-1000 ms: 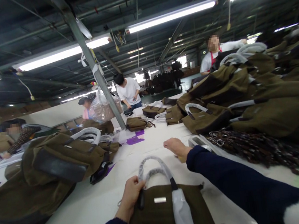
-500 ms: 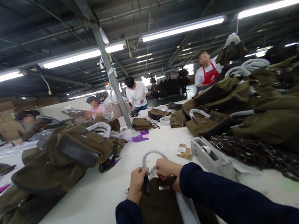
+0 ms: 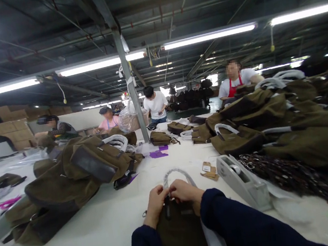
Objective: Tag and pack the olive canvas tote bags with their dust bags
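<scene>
An olive-brown handbag [image 3: 181,233] with dark trim stands upright in front of me, its lower part cut off by the frame. Its arched handle [image 3: 174,170] is wrapped in whitish covering. My left hand [image 3: 156,204] is closed in a pinch on the handle near its left base, just above a dark tab. Beside it my right hand [image 3: 185,192] has its fingers curled together at the same spot, fingertips almost touching the left ones. What the right fingers pinch is hidden. A second white-wrapped strip [image 3: 215,237] hangs along the bag's right side, below my right sleeve.
A grey tape dispenser [image 3: 244,183] and brown cardboard tags [image 3: 209,170] lie to the right. Dark straps with metal rings [image 3: 292,178] heap beyond. Similar bags pile up at left [image 3: 68,180] and right [image 3: 311,119]. Several co-workers stand or sit behind; a post [image 3: 132,87] rises mid-table.
My right hand has moved left along the bag's top, closing the gap to my left hand. The view has turned slightly left. The bunch of bags raised near the red-aproned co-worker is gone from view.
</scene>
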A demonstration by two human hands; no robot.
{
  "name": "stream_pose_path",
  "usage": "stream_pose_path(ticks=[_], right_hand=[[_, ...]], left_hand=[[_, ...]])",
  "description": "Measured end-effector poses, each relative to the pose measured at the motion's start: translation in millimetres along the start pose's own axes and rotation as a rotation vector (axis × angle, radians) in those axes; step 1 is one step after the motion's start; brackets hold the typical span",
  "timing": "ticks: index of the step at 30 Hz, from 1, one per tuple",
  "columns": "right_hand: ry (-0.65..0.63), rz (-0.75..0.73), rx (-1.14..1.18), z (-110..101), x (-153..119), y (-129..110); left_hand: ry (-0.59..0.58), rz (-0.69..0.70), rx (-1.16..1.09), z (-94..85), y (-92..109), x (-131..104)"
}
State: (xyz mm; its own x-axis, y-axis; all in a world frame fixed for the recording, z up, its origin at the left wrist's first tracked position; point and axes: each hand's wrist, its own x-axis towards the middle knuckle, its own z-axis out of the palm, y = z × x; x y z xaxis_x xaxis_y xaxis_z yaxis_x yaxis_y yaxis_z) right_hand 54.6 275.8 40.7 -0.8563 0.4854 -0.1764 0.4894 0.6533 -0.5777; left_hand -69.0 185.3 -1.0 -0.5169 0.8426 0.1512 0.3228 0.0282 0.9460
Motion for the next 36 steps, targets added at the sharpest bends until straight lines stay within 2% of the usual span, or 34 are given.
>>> stream_pose_path(ticks=[4, 7, 9, 13, 17, 19, 25, 29, 33, 36], right_hand=[[0.028, -0.014, -0.103, -4, -14, -1], [0.038, -0.044, -0.188, -11, -24, -2], [-0.013, -0.085, -0.149, -14, -29, -4], [-0.256, -0.111, 0.310, -8, -33, -9], [-0.248, -0.079, 0.906, 15, -34, -13], [-0.231, -0.054, 1.046, 25, -33, -14], [-0.023, 0.009, 0.847, 35, -28, -13], [-0.063, -0.075, 0.743, 37, -20, -10], [-0.053, -0.071, 0.760, 42, -14, -9], [-0.047, -0.068, 0.798, 43, -13, -9]], left_hand=[[0.036, 0.079, 0.200, -5.8, 1, -5], [0.017, 0.109, 0.284, -11.7, 2, -12], [-0.007, 0.124, 0.307, -15.3, 2, -17], [-0.045, 0.123, 0.297, -19.6, 6, -24], [-0.032, 0.077, 0.216, -22.9, 12, -28], [-0.025, 0.062, 0.155, -25.9, 15, -31], [-0.029, 0.053, 0.070, -35.4, 20, -37], [-0.066, 0.053, 0.057, -36.9, 23, -40], [-0.091, 0.037, 0.035, -38.0, 30, -45], [-0.018, -0.018, 0.049, -40.9, 37, -51]])
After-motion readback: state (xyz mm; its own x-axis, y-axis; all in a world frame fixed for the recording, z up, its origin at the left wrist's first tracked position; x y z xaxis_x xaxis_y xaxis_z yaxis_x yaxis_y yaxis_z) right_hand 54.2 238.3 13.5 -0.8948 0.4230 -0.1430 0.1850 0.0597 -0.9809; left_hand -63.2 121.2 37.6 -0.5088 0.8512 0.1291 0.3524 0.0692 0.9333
